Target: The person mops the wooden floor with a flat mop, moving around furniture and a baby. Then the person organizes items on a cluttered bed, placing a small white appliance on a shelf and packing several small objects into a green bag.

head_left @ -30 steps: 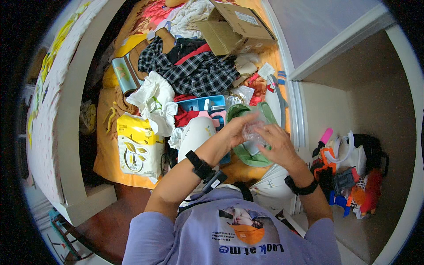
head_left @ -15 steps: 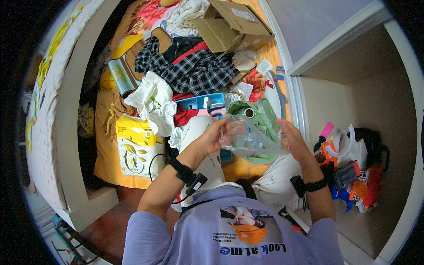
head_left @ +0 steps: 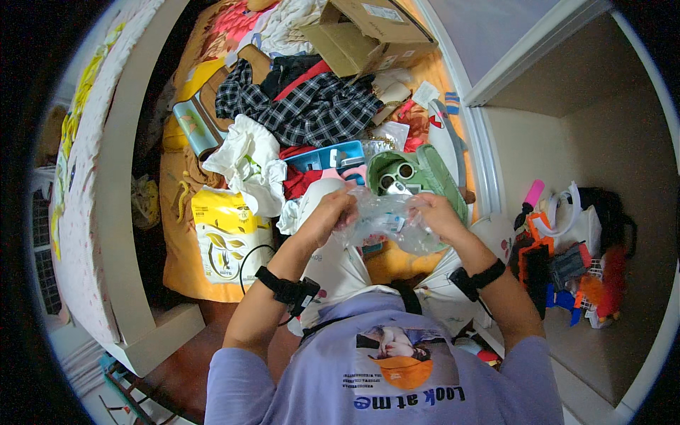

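Note:
My left hand (head_left: 333, 214) and my right hand (head_left: 437, 214) each grip one side of a clear plastic bag (head_left: 382, 210), stretched between them above my lap. A small item with white and blue on it shows through the film; its kind I cannot make out. Just beyond the bag lies a green fabric pouch (head_left: 438, 174), opened, with white-rimmed round sunglasses (head_left: 397, 177) in it. Left of the pouch is a blue plastic tray (head_left: 322, 157) holding white items. Wrist bands with small devices sit on both my forearms.
A black-and-white plaid garment (head_left: 301, 110) and an open cardboard box (head_left: 375, 42) lie farther back. At left are a white cloth (head_left: 248, 159) and a yellow-and-white package (head_left: 228, 237). On the right, a cabinet compartment (head_left: 595, 149) holds toys and a white headband (head_left: 559, 219).
Both hands have closed on the plastic bag and come slightly nearer to me. The green pouch now shows farther right, its opening and the white sunglasses exposed.

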The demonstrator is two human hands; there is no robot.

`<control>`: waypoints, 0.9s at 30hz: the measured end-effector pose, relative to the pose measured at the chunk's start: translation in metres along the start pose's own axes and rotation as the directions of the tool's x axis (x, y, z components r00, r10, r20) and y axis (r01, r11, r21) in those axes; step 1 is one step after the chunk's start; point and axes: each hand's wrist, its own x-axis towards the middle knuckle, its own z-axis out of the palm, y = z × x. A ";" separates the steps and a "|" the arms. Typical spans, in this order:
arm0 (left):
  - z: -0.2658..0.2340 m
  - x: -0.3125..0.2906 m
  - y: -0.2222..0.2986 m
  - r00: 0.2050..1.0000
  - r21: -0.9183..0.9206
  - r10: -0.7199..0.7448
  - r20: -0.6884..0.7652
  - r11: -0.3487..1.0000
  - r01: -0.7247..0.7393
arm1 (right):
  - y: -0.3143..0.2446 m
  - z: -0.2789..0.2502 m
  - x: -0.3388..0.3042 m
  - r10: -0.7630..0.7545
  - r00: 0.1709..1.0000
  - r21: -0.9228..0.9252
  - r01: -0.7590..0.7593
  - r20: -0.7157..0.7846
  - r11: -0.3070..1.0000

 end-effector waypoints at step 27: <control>0.033 -0.040 0.024 0.848 0.940 0.521 0.101 0.228 -0.252 | -0.058 -0.013 -0.041 -0.358 0.934 -0.881 0.176 0.008 0.439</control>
